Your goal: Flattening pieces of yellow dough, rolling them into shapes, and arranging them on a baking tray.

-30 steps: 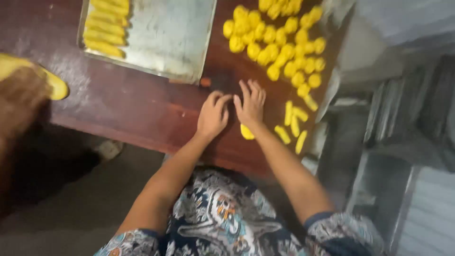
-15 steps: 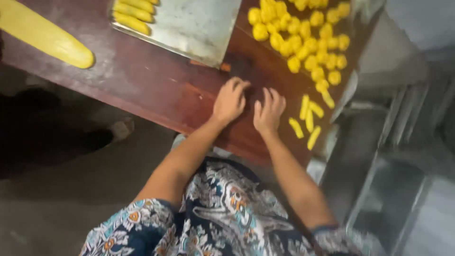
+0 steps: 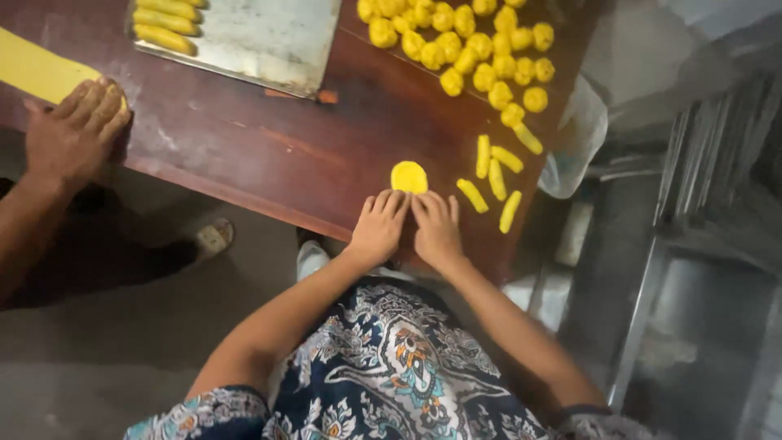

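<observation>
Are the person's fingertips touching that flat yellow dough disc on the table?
Touching. The head view shows the fingertips of the left hand and right hand meeting the near edge of the flat yellow dough disc, no table showing between them.

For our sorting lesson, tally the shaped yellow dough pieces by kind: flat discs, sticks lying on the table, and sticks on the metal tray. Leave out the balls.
flat disc: 1
sticks on the table: 6
sticks on the tray: 3, with the top one cut off by the picture's edge
Total: 10
</observation>
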